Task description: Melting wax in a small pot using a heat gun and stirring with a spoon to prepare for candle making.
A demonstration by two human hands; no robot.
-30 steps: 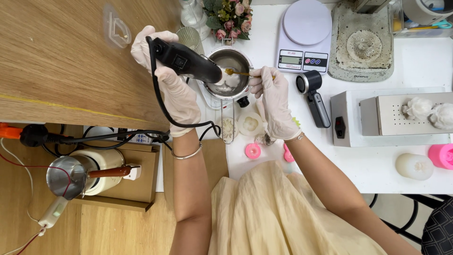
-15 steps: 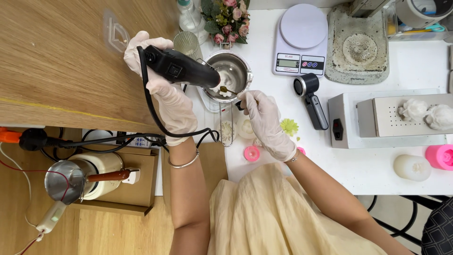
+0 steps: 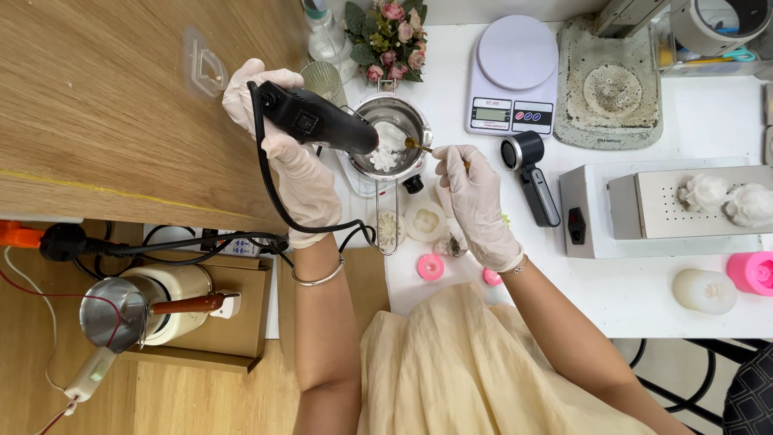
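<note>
Left hand [image 3: 302, 173]: my grip closed on black heat gun [image 3: 318, 119], nozzle aimed into steel pot [image 3: 392, 133] to warm white wax.
Right hand [image 3: 477, 201]: my grip pinching small spoon [image 3: 427, 148], its tip at the pot rim to reach inside.

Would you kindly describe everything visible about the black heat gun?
The black heat gun is a matte, plastic-looking tool with a small switch on its body and a black cord trailing from its rear down past the wrist. The gloved left hand grips it, tilted, nozzle aimed into the small steel pot at the white lumps inside.
</note>
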